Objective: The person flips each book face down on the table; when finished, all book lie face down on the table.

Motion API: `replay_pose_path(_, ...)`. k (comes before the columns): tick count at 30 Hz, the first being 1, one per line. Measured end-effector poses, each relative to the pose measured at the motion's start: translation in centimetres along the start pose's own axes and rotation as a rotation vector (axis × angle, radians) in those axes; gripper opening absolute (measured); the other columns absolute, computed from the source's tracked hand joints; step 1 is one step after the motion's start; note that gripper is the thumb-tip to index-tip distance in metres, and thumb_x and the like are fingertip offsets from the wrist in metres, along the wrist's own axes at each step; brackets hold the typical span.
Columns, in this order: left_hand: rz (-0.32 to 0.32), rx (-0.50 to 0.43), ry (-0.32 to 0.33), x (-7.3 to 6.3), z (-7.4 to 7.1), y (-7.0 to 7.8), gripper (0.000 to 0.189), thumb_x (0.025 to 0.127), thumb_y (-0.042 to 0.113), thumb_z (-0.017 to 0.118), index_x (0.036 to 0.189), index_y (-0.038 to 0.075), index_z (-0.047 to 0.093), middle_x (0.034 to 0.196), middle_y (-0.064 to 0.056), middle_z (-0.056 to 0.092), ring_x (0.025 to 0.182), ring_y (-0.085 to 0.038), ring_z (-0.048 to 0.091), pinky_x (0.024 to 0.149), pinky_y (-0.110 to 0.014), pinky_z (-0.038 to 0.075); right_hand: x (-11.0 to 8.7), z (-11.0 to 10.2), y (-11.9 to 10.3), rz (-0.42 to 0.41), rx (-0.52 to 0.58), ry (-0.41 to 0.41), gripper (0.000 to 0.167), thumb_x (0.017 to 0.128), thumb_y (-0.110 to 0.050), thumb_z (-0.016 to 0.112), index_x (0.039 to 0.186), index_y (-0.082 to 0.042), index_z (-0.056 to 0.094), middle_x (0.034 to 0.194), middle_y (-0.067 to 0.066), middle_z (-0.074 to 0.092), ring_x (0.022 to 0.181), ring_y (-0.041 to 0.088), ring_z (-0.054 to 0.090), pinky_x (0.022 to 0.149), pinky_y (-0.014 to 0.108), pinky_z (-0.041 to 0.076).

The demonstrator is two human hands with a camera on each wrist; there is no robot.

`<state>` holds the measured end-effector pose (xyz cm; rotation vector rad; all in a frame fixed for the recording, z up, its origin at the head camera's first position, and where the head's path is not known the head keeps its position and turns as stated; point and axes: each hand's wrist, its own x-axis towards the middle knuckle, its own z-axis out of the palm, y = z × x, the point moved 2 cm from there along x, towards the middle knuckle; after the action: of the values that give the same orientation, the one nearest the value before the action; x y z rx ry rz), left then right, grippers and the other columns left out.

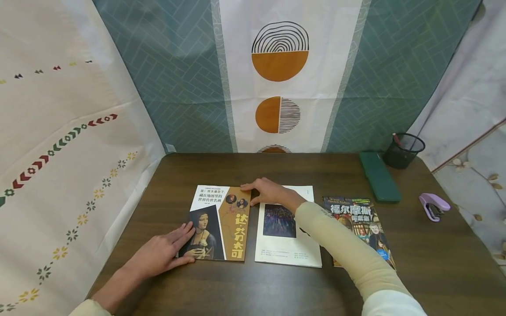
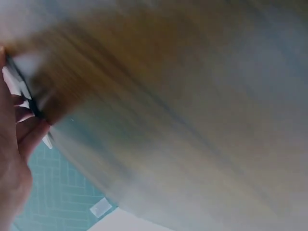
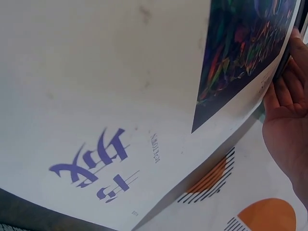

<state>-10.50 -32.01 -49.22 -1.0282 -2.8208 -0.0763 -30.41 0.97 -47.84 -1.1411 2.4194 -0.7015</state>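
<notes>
A brown-and-white art book (image 1: 233,232) with a portrait on its cover lies flat on the dark wooden table (image 1: 221,289). My left hand (image 1: 164,252) rests at its lower left edge, fingers extended and thumb apart. My right hand (image 1: 270,192) reaches across to its upper right corner, fingertips right at the edge. Beneath that hand and wrist lies a white book (image 1: 288,252) with a dark picture, its upper part partly covered. Purple lettering on the white book shows large in the right wrist view. The left wrist view shows mostly blurred tabletop beside the left hand (image 2: 14,159).
Right of the white book, a colourful comic-style book (image 1: 377,228) is partly hidden by the right sleeve. Farther right are a green case (image 1: 379,177), a black mesh pen holder (image 1: 401,153) and a purple stapler (image 1: 434,205). Patterned curtains (image 1: 189,79) hang behind the table.
</notes>
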Motion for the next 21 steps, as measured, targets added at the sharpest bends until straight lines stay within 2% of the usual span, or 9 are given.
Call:
replay_pose_path(5,0.186,0.117,0.13,0.4,-0.1,-0.2,0.074,0.102,0.062,0.062,0.138,-0.003,0.068,0.134,-0.023,0.07,0.111,-0.033,0.075,0.076,-0.041,0.064,0.1,-0.1,0.0,0.002,-0.005,-0.005,0.069,0.094,-0.018,0.081,0.157,-0.013,0.052,0.162,0.003,0.048,0.151,0.029,0.044,0.119,0.042,0.041)
replay_pose_path(9,0.271,0.156,0.244,0.6,-0.3,-0.4,0.07,0.11,0.058,0.047,0.131,-0.004,0.072,0.126,-0.022,0.074,0.102,-0.031,0.078,0.067,-0.04,0.064,0.1,-0.1,0.0,0.001,-0.015,-0.009,0.069,0.094,-0.018,0.082,0.157,-0.012,0.053,0.162,0.004,0.048,0.151,0.03,0.044,0.12,0.043,0.04)
replay_pose_path(13,0.27,0.157,0.338,0.7,-1.1,-0.6,0.069,0.113,0.053,0.039,0.127,-0.005,0.074,0.122,-0.02,0.076,0.097,-0.03,0.079,0.064,-0.042,0.064,0.1,-0.1,0.0,0.005,-0.014,-0.02,0.069,0.094,-0.018,0.082,0.157,-0.012,0.053,0.162,0.004,0.048,0.151,0.03,0.042,0.12,0.043,0.039)
replay_pose_path(21,0.145,0.109,0.413,0.9,-2.6,-0.9,0.063,0.115,0.049,0.037,0.129,0.0,0.074,0.121,-0.018,0.077,0.098,-0.031,0.079,0.066,-0.048,0.063,0.2,0.0,0.1,0.021,-0.038,-0.006,0.07,0.094,-0.015,0.082,0.157,-0.016,0.053,0.16,0.005,0.051,0.148,0.03,0.047,0.117,0.043,0.044)
